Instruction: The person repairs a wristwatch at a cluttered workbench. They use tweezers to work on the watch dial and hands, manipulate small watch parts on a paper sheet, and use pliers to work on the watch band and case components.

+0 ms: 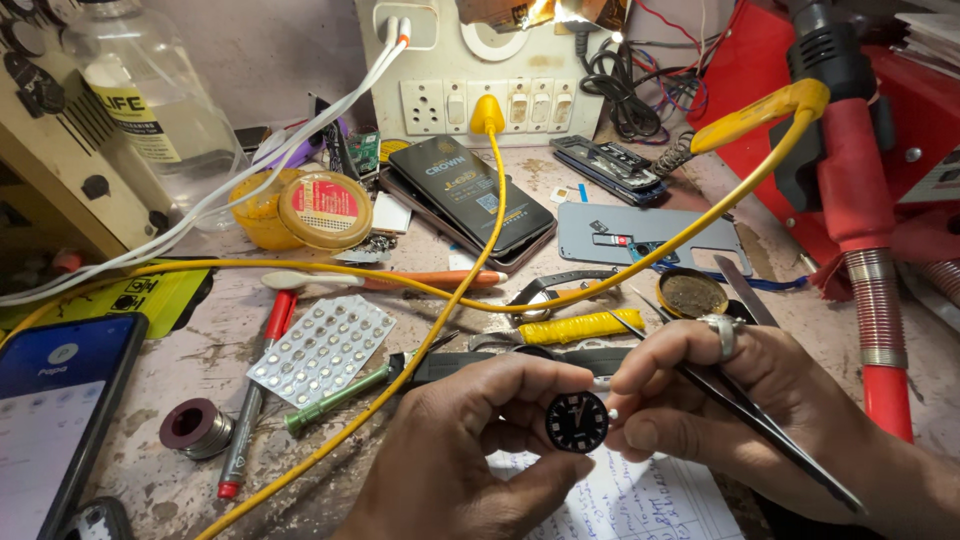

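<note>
Bare hands [560,430], silver ring [724,333] on right

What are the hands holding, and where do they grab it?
The left hand pinches a small round black watch dial by its edge. The right hand touches the little crown on its side and holds tweezers along their middle.

The desk [200,360] is a worn, stained pinkish surface crowded with repair clutter. At the left edge lies a lit smartphone [55,420], with a spool of solder wire [195,428] and a red-handled tool [250,400] just beside it. A silver blister pack [322,348] rests near the middle, a yellow cable [440,320] crossing the desk next to it. Farther back sit a yellow round tin [325,208], a dark phone [470,195] and a grey back cover [650,235]. A small round tin [692,293], perhaps flux, sits to the right, and a sheet of written paper [640,500] lies at the near edge.
</note>
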